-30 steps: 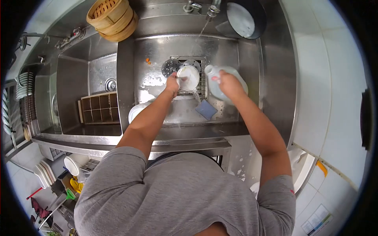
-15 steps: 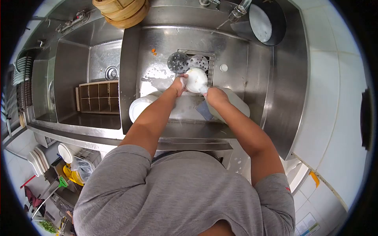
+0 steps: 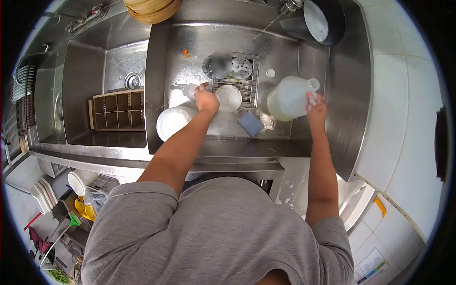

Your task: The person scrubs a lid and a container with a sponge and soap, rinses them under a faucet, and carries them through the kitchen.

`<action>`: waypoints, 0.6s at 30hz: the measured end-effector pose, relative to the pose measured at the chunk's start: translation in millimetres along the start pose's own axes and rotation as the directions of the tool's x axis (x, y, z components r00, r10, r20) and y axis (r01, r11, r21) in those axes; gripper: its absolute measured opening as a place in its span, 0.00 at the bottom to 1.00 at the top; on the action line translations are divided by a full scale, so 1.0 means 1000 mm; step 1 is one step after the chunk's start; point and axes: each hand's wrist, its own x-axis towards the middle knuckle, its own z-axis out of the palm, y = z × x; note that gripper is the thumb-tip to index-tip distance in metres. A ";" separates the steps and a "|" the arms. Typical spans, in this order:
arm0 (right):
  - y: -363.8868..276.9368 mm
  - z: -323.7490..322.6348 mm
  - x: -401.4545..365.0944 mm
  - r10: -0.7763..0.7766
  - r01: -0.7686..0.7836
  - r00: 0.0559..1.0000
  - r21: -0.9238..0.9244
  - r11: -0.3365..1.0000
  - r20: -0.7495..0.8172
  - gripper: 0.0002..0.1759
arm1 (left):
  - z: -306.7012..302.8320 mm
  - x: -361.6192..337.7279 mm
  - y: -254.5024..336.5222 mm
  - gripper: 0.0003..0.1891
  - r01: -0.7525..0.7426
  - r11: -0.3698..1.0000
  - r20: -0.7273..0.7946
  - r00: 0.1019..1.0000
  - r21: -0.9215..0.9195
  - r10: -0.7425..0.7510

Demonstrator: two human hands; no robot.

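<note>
My right hand [image 3: 317, 110] is closed round the handle of a translucent plastic jug [image 3: 287, 99], which tilts at the sink's right side with its neck pointing right. My left hand [image 3: 207, 99] is beside the left rim of a small white bowl [image 3: 230, 99]. Its fingers look curled, but what they hold is hard to make out. Behind the bowl lie two perforated discs, a pale one [image 3: 242, 68] on a wire rack [image 3: 251, 92] and a darker one [image 3: 209, 66], partly blurred. A blue-grey sponge [image 3: 250, 123] rests by a crumpled whitish scrubber [image 3: 267, 121].
A large white container [image 3: 173, 123] lies at the sink's left. Water runs from a tap [image 3: 290, 7] near a dark pan [image 3: 335, 23]. Bamboo steamers [image 3: 154, 12] stand at the back; a divided rack [image 3: 118, 111] sits in the left basin.
My right hand has left the bowl area and moved right, swinging the jug rightward and uncovering the scrubber. The bowl sits slightly lower, and my left hand has shifted a little left.
</note>
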 end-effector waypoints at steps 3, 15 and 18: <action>0.025 -0.004 -0.015 -0.055 0.051 0.965 -0.021 0.998 -0.255 0.20 | 0.010 -0.011 0.004 0.23 -0.314 0.938 0.133 0.946 0.148 0.296; 0.073 0.191 -0.049 0.083 0.504 0.737 -0.627 0.594 0.671 0.32 | 0.042 -0.026 0.007 0.62 -0.387 0.746 0.409 0.897 0.542 0.168; 0.090 0.192 -0.039 0.073 0.363 0.811 -0.597 0.715 0.580 0.25 | 0.039 -0.020 0.011 0.62 -0.431 0.734 0.455 0.871 0.526 0.186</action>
